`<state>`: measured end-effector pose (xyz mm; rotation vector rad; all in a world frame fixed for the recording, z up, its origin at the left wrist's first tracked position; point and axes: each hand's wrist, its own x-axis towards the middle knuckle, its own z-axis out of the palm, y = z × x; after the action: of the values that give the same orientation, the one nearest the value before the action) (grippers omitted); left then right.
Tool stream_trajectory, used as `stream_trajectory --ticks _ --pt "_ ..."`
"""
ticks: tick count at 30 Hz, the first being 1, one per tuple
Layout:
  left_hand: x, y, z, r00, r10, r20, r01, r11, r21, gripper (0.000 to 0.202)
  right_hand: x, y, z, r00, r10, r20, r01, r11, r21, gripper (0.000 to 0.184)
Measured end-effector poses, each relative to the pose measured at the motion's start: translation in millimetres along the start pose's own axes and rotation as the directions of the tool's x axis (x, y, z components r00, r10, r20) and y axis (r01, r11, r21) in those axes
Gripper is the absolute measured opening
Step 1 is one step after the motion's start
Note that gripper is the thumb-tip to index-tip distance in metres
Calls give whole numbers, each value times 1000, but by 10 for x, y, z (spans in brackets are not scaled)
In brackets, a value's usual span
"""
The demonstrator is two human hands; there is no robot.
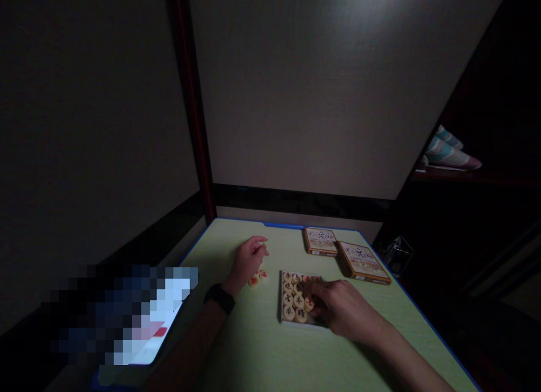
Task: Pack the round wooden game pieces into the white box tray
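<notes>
Clock directions taken from the tray, 12 being the far side of the table. The tray (280, 302), shallow and square-cornered, is set flat on the green table (245, 355) and is mostly filled with round pale game pieces (289, 313) laid face up in rows, marked in black and, on a few, red. The tray's 3 o'clock side is covered by the right hand (341, 306), whose thumb and fingers are bent down over the pieces there; whether one is pinched cannot be told, fingertips being partly hidden. The left hand (249, 258) is held at 10 o'clock, fingers loosely curled, palm side down; its grasp cannot be told either. Just beside it, toward the tray, two loose pieces (253, 281) with red marks are seen lying on the table. A dark watch (220, 299) is worn on the left wrist. Two flat printed boxes are placed beyond the tray: the smaller-looking box (321, 239) at 1 o'clock, the nearer box (364, 261) at 2, corners close together. A lit screen (147, 349), partly pixelated, is seen at 8 to 9 o'clock. Striped cloth (448, 149) is stacked on a dark shelf (460, 175), far off toward 2.
</notes>
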<state>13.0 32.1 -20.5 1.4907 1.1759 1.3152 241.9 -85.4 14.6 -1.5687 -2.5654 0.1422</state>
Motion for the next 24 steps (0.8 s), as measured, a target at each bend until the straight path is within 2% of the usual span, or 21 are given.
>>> stream_trajectory --ticks 5,7,10,12,15,17,20,24 --pt "18 -23 0 1000 20 -19 -19 999 33 26 -1 -34 -29 1000 18 23 -17 1000 -8 14" --pt "41 -6 -46 999 41 -36 -37 994 100 25 -1 -42 -39 1000 14 17 -14 1000 -4 14" --pt "76 62 -189 989 98 -112 -47 921 387 23 -10 -41 -68 1000 19 7 -19 999 25 16" --pt "83 117 -304 982 149 -116 -38 758 651 22 -23 -35 -92 1000 23 0 -23 997 74 16" --pt "56 166 -431 988 137 69 -124 449 885 21 -45 -20 -119 999 24 -36 -19 991 136 15" --pt "24 165 -459 978 69 198 -210 356 911 23 -50 -7 -123 997 29 -76 -17 989 147 12" --pt "-27 120 -431 949 20 314 -299 368 880 27 -39 21 -108 990 68 -121 -53 991 125 23" --pt "-91 30 -357 912 49 407 -390 411 824 28 -18 66 -71 979 113 -171 -99 991 87 33"
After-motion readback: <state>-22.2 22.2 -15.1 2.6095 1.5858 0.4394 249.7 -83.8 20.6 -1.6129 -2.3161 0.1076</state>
